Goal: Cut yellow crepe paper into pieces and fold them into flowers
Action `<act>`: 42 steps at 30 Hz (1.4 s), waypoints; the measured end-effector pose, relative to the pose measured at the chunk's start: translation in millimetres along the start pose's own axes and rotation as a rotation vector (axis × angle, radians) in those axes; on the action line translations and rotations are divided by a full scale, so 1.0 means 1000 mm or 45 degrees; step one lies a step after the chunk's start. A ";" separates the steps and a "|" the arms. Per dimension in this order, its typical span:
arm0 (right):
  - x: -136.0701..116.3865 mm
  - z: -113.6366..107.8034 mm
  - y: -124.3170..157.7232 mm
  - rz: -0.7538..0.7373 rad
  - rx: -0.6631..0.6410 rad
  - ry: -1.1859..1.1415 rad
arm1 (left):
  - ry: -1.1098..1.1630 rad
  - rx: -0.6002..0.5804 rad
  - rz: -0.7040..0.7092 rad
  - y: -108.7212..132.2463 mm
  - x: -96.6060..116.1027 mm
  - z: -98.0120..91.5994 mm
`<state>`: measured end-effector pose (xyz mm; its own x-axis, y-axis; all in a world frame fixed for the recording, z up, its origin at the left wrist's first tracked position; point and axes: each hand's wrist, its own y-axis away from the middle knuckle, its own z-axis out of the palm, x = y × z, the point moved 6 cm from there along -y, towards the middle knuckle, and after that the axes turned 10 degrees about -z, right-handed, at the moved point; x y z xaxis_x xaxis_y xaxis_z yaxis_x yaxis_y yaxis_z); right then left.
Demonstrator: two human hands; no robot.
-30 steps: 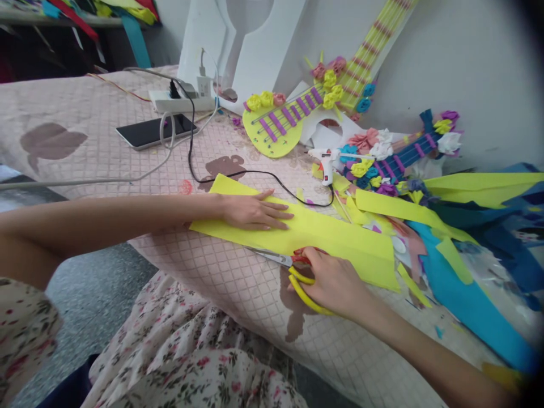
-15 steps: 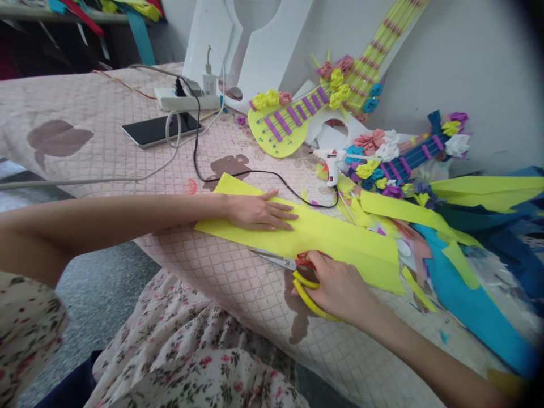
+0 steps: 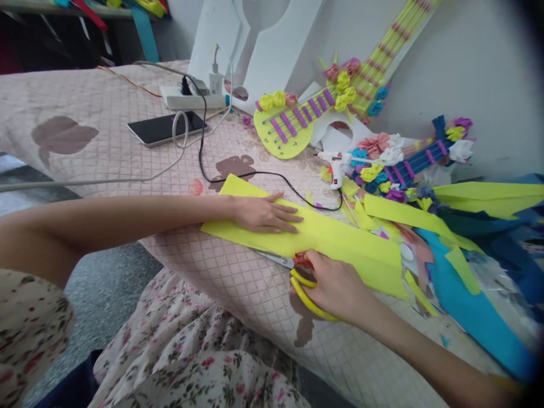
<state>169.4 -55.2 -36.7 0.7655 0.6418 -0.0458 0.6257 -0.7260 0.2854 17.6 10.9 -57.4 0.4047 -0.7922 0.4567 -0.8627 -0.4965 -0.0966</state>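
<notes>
Hands apart: left hand (image 3: 266, 214) laid flat on the yellow sheet (image 3: 340, 243) near the edge of the surface (image 3: 229, 272), presumably against slipping; right hand (image 3: 338, 283) wrapped round the handles of the scissors (image 3: 302, 259), blades along the sheet's near side.

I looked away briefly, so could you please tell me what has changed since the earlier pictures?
Relative to the yellow sheet, the right hand and scissors edged slightly left. The camera view shifted a little. The left hand stayed flat on the sheet; nothing was released.
</notes>
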 end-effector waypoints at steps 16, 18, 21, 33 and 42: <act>-0.004 -0.003 0.006 -0.017 0.011 0.080 | 0.020 -0.032 -0.015 -0.001 0.000 0.002; -0.005 -0.003 0.007 0.000 -0.002 0.071 | 0.007 -0.044 -0.018 -0.001 -0.001 0.003; -0.006 -0.003 0.006 0.014 -0.015 0.059 | 0.010 -0.011 0.005 0.000 0.000 0.002; -0.019 -0.005 -0.010 -0.033 -0.009 0.038 | 0.021 0.056 0.055 0.001 0.000 0.001; -0.022 -0.006 -0.005 -0.066 0.029 0.150 | 0.030 0.059 0.065 0.000 0.000 0.001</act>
<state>148.3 -64.3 -31.4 0.7099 0.7023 0.0530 0.6684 -0.6956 0.2635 18.0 10.3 -57.7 0.3532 -0.8085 0.4706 -0.8668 -0.4721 -0.1605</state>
